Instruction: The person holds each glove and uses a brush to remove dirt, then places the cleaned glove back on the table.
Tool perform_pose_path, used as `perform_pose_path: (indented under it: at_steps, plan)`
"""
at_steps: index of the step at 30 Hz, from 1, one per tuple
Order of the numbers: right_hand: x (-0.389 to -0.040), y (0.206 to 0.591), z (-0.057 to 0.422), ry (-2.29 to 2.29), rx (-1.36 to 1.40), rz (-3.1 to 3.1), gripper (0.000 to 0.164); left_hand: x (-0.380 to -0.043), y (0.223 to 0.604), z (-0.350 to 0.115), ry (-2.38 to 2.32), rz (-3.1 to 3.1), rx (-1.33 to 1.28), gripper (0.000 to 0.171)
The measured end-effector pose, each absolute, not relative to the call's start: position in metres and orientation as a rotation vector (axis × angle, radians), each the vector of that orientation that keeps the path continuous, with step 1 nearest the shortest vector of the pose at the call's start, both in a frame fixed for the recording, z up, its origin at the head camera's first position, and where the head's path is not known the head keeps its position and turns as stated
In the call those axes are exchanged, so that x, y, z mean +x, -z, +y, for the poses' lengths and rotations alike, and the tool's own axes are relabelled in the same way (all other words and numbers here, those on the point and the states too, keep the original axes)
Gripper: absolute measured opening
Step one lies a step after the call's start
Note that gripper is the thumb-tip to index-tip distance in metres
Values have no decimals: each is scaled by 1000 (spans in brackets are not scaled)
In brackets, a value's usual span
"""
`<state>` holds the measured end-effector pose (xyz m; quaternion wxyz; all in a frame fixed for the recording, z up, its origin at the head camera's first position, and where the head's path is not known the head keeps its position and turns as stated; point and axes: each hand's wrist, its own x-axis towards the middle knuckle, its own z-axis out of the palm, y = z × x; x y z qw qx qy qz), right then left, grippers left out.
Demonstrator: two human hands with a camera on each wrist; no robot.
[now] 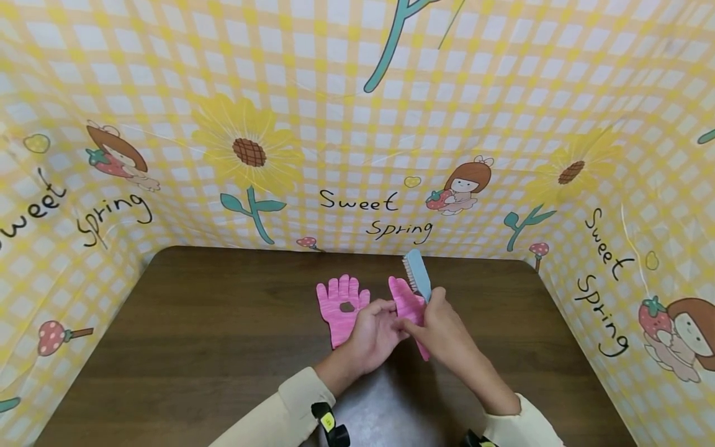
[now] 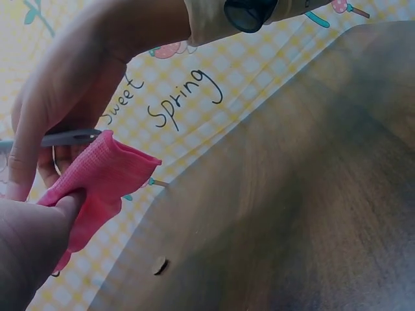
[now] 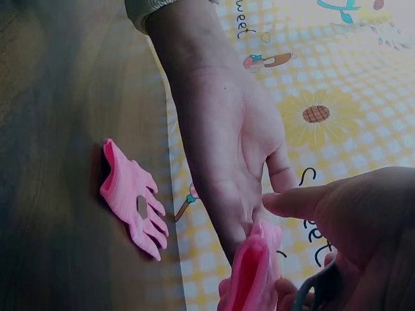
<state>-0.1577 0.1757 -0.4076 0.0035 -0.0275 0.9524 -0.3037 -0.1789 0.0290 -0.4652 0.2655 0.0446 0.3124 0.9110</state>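
A pink glove [image 1: 409, 305] is pinched above the table [image 1: 223, 335] by a person's left hand [image 1: 375, 338]; the right hand [image 1: 449, 332] grips a blue brush [image 1: 417, 273]. A second glove [image 1: 339, 316] lies flat at left. Work appears unfinished; what is done cannot be told.

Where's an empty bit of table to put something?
A wide bare stretch of table lies left of the flat pink glove, out to the left edge. Another lies between the right forearm and the table's right edge. The middle is crowded: the left hand, right hand, second pink glove and blue brush bunch together.
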Motion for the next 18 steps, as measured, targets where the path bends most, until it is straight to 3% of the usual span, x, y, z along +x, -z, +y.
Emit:
perform_pose_path:
  at_steps: [3,14,18]
  plan:
    - [-158,409,174,939,-148,3054,64,-178,464,28,-2461,830,112,31]
    - [-158,413,165,822,-194,3211,59,-179,464,30,-2457,837,154,61]
    - [-159,417,164,799,-192,3244,56,-179,463,29,-2452,833,159,63]
